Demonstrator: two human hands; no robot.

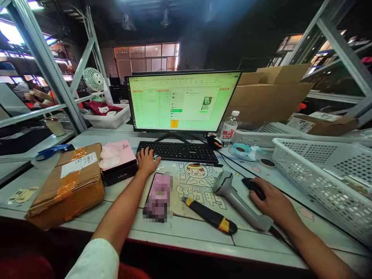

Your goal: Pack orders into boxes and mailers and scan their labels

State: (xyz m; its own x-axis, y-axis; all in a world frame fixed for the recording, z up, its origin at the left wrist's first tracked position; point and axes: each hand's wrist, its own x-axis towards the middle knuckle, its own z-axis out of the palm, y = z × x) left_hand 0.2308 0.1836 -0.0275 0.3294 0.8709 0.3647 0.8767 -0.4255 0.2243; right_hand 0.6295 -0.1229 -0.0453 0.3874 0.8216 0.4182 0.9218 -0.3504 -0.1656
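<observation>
My left hand (148,159) rests on the left end of the black keyboard (186,151), its fingers spread over the keys. My right hand (270,197) is wrapped round a black computer mouse (253,187) on the right of the desk. Beside it lies a grey barcode scanner (241,201) with its head tilted to the upper left. A black and yellow utility knife (210,215) lies between the scanner and a phone (159,193), whose screen is partly blurred out. The monitor (177,102) behind the keyboard shows a spreadsheet with a chat window over it.
A taped cardboard box (78,178) and a pink-topped black box (119,161) stand at the left. White plastic baskets (314,162) line the right side, near a water bottle (229,126) and a roll of tape (241,150). A black marker (207,165) lies below the keyboard.
</observation>
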